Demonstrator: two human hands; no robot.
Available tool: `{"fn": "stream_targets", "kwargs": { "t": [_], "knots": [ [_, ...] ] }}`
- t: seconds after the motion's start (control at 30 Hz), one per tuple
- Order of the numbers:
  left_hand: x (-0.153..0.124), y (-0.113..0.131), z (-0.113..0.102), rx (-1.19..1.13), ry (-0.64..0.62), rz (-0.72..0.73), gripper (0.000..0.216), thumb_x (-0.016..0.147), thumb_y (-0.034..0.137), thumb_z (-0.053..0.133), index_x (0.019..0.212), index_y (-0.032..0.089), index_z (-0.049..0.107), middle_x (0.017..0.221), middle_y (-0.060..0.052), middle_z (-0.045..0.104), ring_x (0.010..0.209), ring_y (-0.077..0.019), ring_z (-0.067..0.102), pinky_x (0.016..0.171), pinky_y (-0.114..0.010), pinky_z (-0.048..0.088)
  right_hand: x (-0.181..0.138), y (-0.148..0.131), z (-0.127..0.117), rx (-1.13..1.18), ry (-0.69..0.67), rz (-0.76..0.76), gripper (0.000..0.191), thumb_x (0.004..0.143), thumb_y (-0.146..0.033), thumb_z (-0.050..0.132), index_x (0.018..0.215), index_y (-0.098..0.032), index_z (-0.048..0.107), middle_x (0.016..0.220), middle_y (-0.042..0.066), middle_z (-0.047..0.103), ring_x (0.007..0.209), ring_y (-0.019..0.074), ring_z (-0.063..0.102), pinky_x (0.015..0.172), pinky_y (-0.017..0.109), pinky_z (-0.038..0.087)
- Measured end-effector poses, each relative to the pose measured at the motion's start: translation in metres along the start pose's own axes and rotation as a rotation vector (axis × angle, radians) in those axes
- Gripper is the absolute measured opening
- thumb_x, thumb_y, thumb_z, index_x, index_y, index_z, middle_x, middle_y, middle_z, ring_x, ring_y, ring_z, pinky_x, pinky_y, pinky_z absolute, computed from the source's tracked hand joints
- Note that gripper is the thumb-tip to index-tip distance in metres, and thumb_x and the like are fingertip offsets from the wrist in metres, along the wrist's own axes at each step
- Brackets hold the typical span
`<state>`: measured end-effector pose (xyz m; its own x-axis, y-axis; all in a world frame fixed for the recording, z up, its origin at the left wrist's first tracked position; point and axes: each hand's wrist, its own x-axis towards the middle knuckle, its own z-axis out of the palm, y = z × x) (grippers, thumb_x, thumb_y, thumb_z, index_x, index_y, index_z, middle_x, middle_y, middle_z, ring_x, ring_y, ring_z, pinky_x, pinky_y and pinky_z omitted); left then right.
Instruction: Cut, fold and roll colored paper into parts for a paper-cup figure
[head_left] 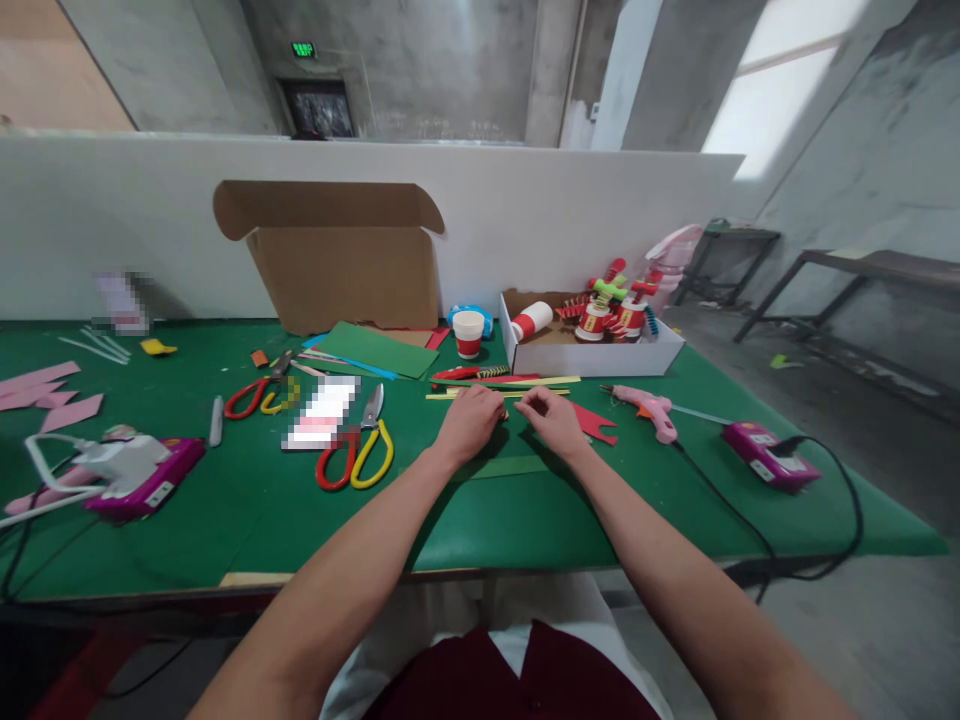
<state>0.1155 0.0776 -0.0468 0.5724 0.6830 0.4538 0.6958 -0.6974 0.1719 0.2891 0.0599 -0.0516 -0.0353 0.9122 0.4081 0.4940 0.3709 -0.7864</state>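
Note:
My left hand (471,422) and my right hand (553,420) lie close together on a green sheet of paper (504,462) spread on the green table (225,500). Both have their fingers curled down, pinching the sheet's far edge between them. A red paper cutout (598,424) lies just right of my right hand. Thin yellow and red paper strips (510,383) lie just beyond my fingers.
Red-and-yellow scissors (358,452) lie left of my hands, another pair (259,394) further left. A pink glue gun (649,408) and a magenta power box (769,455) are right. A white box of craft figures (592,335), a paper cup (469,333) and an open carton (341,255) stand behind.

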Motion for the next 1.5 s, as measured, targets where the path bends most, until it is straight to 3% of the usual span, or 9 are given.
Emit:
{"fn": "stream_targets", "kwargs": {
  "t": [0.27,1.1,1.5],
  "knots": [
    [-0.0001,-0.0005,-0.0010,-0.007,-0.004,0.007,0.020,0.093,0.021,0.044,0.083,0.018,0.061,0.088,-0.007,0.065,0.092,-0.0211,0.054,0.082,-0.034,0.041,0.0004,0.0014,-0.0014,-0.004,-0.062,-0.013,0.024,0.079,-0.040,0.054,0.074,-0.019,0.063,0.074,0.003,0.067,0.068,0.0164,0.057,0.067,0.028,0.044],
    [0.0016,-0.0025,0.0017,0.013,-0.014,-0.030,0.024,0.094,0.019,0.040,0.083,0.018,0.061,0.084,-0.007,0.064,0.090,-0.0216,0.054,0.080,-0.035,0.043,-0.0006,-0.0005,0.0000,-0.033,-0.114,-0.031,0.020,0.079,-0.036,0.055,0.074,-0.019,0.063,0.072,0.001,0.065,0.067,0.0151,0.055,0.066,0.027,0.043],
    [-0.0017,-0.0047,0.0046,-0.011,0.018,0.016,0.021,0.091,0.020,0.046,0.104,0.019,0.063,0.098,-0.008,0.068,0.098,-0.0223,0.055,0.084,-0.036,0.042,-0.0016,0.0004,0.0012,-0.023,-0.132,-0.025,0.019,0.076,-0.037,0.060,0.075,-0.019,0.064,0.073,0.001,0.066,0.066,0.0150,0.056,0.065,0.027,0.044]
  ]
}}
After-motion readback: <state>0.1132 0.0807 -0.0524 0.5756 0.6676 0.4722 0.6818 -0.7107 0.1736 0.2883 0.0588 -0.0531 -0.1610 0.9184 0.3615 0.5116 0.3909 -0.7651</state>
